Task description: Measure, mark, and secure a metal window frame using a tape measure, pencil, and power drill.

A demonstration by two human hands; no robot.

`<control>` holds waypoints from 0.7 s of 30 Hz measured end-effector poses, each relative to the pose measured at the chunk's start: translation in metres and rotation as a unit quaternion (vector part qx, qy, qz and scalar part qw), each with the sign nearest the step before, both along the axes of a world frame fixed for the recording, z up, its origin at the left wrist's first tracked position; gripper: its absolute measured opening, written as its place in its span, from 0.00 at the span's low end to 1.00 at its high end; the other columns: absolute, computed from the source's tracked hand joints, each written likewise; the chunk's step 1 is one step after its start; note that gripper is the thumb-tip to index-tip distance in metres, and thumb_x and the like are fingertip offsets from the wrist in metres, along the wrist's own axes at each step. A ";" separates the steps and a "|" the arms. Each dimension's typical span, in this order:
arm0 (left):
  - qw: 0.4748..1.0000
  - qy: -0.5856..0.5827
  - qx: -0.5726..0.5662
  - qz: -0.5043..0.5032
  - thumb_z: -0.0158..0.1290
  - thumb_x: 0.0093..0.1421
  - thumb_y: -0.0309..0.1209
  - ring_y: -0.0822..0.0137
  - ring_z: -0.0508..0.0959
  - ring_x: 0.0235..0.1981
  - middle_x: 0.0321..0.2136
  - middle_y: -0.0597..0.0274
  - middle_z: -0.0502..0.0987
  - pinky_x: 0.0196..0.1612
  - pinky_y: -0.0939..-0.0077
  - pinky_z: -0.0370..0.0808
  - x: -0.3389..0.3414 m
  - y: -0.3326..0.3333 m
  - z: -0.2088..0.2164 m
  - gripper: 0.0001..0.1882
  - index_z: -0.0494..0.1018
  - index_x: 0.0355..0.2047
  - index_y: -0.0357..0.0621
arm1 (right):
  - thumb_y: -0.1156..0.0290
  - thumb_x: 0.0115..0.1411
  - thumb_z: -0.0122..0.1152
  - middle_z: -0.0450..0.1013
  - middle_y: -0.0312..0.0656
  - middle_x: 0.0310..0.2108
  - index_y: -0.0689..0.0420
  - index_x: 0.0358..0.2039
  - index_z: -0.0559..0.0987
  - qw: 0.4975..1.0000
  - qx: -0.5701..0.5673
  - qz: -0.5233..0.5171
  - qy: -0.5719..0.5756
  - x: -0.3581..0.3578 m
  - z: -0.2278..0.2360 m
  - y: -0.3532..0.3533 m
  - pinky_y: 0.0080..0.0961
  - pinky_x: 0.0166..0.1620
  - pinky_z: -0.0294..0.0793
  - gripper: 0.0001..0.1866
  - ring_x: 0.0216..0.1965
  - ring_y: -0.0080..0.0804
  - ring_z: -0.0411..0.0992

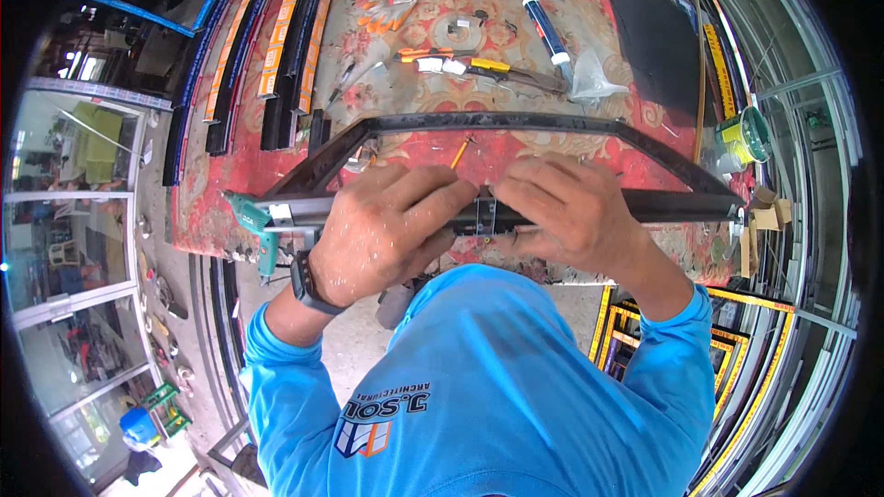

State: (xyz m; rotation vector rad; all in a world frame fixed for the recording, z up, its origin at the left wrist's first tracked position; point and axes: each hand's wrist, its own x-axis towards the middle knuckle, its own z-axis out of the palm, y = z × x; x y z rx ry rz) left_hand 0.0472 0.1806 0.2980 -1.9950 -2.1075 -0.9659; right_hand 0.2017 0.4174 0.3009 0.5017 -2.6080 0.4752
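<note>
A black metal frame (pixel 497 120) lies across the near part of the workbench. My left hand (pixel 387 225) is closed over its near rail, left of the middle. From the other side my right hand (pixel 569 212) grips the same rail, fingers curled and thumb below. Between my fingertips sits a small dark fitting (pixel 484 214) on the rail; its details are partly hidden. A thin yellow pencil-like stick (pixel 462 153) lies inside the frame opening, beside my left fingers. At the rail's left end is a green power drill (pixel 258 221).
On the red patterned cover (pixel 506 0) lie work gloves (pixel 389 2), a sealant tube (pixel 545 29) and a yellow-handled tool (pixel 488 65). Long profiles (pixel 295 46) extend at the back left. A green bucket (pixel 753 135) stands right. Yellow-edged frames (pixel 737 299) lean at the lower right.
</note>
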 end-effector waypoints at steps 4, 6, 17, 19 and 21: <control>1.000 0.021 0.002 0.020 0.74 0.44 0.26 0.50 0.87 0.44 0.48 0.55 0.86 0.47 0.56 0.86 -0.002 -0.001 0.025 0.31 0.84 0.53 0.46 | 0.58 0.46 0.83 0.82 0.40 0.45 0.55 0.51 0.85 0.999 -0.010 0.015 0.047 -0.012 0.020 0.003 0.40 0.42 0.85 0.31 0.44 0.42 0.84; 0.999 -0.029 -0.008 0.017 0.74 0.43 0.21 0.48 0.88 0.45 0.48 0.52 0.86 0.46 0.59 0.87 -0.015 0.004 0.040 0.33 0.83 0.54 0.42 | 0.63 0.44 0.87 0.82 0.44 0.43 0.57 0.49 0.85 0.998 -0.035 0.033 0.032 -0.023 0.038 0.011 0.40 0.42 0.86 0.31 0.41 0.45 0.84; 0.990 -0.118 -0.041 -0.064 0.73 0.54 0.13 0.70 0.87 0.46 0.48 0.56 0.87 0.48 0.74 0.85 -0.021 -0.022 0.146 0.30 0.80 0.58 0.34 | 0.74 0.45 0.88 0.82 0.42 0.39 0.58 0.47 0.85 0.990 -0.112 0.011 -0.083 -0.021 0.148 -0.006 0.30 0.38 0.81 0.28 0.35 0.33 0.81; 0.987 -0.137 -0.059 -0.055 0.73 0.54 0.14 0.71 0.87 0.45 0.48 0.57 0.87 0.47 0.75 0.85 -0.016 -0.027 0.143 0.30 0.80 0.58 0.34 | 0.74 0.45 0.88 0.82 0.41 0.39 0.58 0.47 0.85 0.986 -0.125 0.009 -0.105 -0.016 0.149 -0.012 0.29 0.37 0.80 0.27 0.35 0.30 0.81; 0.984 -0.155 -0.070 -0.049 0.74 0.55 0.15 0.72 0.87 0.44 0.48 0.57 0.87 0.46 0.76 0.84 -0.011 -0.031 0.138 0.30 0.80 0.59 0.35 | 0.74 0.46 0.88 0.82 0.40 0.39 0.58 0.46 0.84 0.983 -0.135 0.010 -0.121 -0.011 0.147 -0.016 0.28 0.36 0.79 0.26 0.34 0.28 0.80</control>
